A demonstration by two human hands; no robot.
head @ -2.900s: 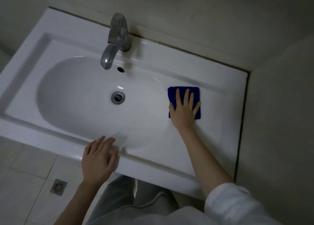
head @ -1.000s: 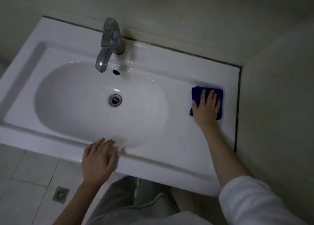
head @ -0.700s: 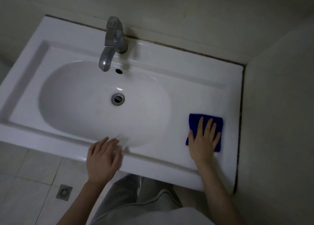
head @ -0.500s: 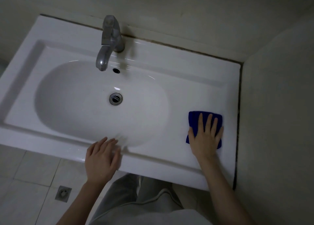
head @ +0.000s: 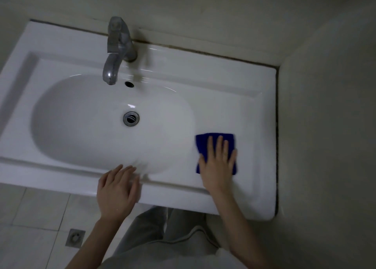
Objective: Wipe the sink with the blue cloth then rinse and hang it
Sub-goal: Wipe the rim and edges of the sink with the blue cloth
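A white ceramic sink (head: 234, 98) with an oval basin fills the view. The folded blue cloth (head: 205, 141) lies flat on the sink's right ledge, just past the basin's right rim. My right hand (head: 218, 165) presses down on the cloth with fingers spread, covering most of it. My left hand (head: 117, 189) rests palm-down on the sink's front edge, fingers together and holding nothing. A chrome tap (head: 116, 51) stands at the back, its spout over the basin, with no water running.
The drain (head: 131, 118) sits mid-basin, with an overflow hole (head: 129, 84) under the spout. A wall (head: 325, 126) bounds the sink's right end and another runs behind it. Below the sink are a tiled floor, a floor drain (head: 74, 237) and my grey trousers.
My right hand slid the cloth from the back of the right ledge toward the front, then left toward the basin rim. My left hand stayed on the front edge.
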